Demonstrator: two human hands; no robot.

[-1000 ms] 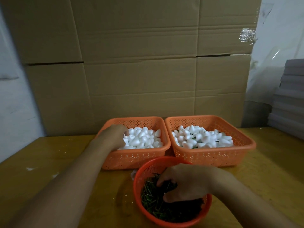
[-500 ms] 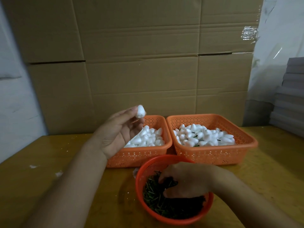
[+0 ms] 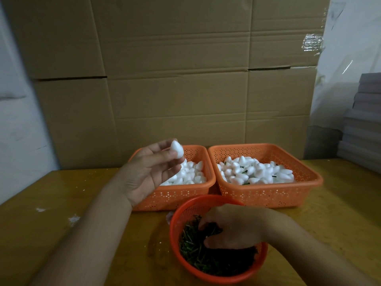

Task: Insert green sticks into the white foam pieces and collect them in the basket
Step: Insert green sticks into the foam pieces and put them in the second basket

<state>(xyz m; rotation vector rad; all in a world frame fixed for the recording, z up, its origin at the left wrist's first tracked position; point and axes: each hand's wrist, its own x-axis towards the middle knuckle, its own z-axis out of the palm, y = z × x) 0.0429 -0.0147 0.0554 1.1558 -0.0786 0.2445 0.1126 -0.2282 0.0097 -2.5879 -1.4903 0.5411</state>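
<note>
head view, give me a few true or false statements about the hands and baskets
1. The left hand holds a white foam piece up above the left square basket. True.
2. The right hand rests flat on the table. False: it is down in the round red basket among the green sticks.
3. The right square basket holds foam pieces with bits of green stick showing among them. True.
4. The round red basket is full of white foam pieces. False: it holds green sticks.
5. The two square baskets stand side by side in front of the cardboard wall. True.
</note>
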